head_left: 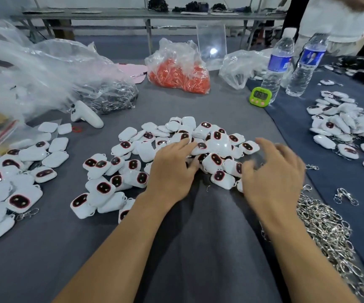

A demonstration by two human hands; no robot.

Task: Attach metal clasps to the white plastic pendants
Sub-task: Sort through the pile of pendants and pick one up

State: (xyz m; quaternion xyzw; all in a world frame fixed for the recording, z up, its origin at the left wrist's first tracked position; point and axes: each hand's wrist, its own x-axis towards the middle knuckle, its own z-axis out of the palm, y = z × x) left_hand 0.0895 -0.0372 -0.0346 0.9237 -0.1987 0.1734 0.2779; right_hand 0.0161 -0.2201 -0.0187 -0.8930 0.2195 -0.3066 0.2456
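Reaching into the middle heap of white pendants (131, 165), the left hand (172, 173) lies with its fingers spread out flat on top of them, and it grips none of them yet. The right hand (272, 171) hangs just beside the heap, a bit blurry, with its fingers wide and softly bent, and I see nothing in it. The pendants sit on the grey cloth (209, 106), right under and in front of both hands. The shiny metal clasps (325, 226) lie in a big tangle close to the right arm. I think this is the picking step: choosing one pendant to work on. Next, one hand needs to pinch a single pendant out of the heap and find its little loop, while the other pulls one clasp free. The clasps may cling together, so that calls for a careful tug.
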